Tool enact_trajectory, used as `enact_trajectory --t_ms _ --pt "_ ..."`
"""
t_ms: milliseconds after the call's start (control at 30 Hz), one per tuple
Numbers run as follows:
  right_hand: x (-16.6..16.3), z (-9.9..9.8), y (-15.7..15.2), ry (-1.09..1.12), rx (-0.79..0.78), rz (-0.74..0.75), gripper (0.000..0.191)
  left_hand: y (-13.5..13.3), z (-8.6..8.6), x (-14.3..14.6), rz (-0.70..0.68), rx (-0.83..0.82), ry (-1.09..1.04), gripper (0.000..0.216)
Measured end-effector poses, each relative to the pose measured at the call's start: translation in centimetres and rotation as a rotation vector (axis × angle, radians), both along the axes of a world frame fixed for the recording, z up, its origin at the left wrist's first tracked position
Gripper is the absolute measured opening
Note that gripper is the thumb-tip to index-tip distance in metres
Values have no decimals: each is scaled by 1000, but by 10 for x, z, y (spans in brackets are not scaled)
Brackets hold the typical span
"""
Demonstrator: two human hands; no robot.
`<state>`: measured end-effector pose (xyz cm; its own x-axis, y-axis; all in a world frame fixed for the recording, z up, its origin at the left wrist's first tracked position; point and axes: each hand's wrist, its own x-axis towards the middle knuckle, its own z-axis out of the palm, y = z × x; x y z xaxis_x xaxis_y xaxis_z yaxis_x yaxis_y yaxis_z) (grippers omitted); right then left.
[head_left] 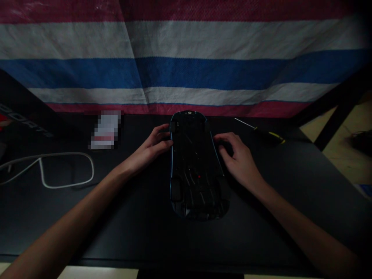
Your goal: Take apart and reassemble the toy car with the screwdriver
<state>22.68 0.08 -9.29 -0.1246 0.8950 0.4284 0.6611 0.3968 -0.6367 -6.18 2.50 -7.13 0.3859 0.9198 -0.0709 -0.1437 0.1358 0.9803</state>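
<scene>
A toy car [194, 155] lies upside down on the black tabletop [139, 228], its dark underside facing up, with thin blue edges along the body and a small red dot on the base. At its left side rests my left hand [154, 145], fingers loosely spread, with the fingertips against the car's edge. My right hand [236, 153] is on the opposite side, with bent fingers, a gap between thumb and forefinger, and the foremost fingertips at the car's edge. Neither hand wraps around the car. Its wheels are hard to make out in the dim light.
A screwdriver [269, 135] with a black and yellow handle lies at the back right. Left of my hands are a pale blurred-out object [106, 130] and a white cable [66, 186]. Behind the table hangs a striped sheet [186, 73]. A dark box [26, 112] stands far left.
</scene>
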Motion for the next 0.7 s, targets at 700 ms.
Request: enact_trajectory --t_ms 700 --pt "-25 48 30 62 -7 -20 19 -4 6 -8 -97 -24 30 74"
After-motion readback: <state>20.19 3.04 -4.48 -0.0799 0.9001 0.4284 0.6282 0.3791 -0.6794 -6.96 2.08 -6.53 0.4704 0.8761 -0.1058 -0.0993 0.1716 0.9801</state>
